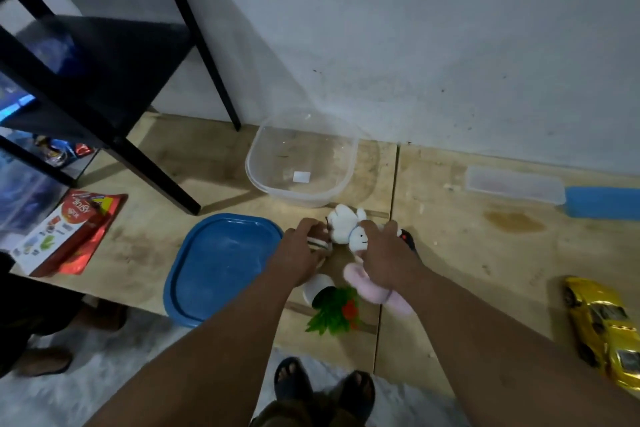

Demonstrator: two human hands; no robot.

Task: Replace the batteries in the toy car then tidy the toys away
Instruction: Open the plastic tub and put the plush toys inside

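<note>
Your arms (pixel 214 340) are bare, with no sleeves. You wear dark sandals (pixel 291 380) on your feet and brownish trousers (pixel 298 414).

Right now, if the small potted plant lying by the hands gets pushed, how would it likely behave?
The potted plant lies on its side on the table, and its white pot looks round, so a push would probably roll it. The glossy green leaves look plastic, so it is likely light. Stood upright, it may tip easily, since the foliage spreads wider than the pot.

The single head-worn camera looks steeply down and forward over the low wooden platform (pixel 450 253) toward the wall (pixel 415 28).
</note>
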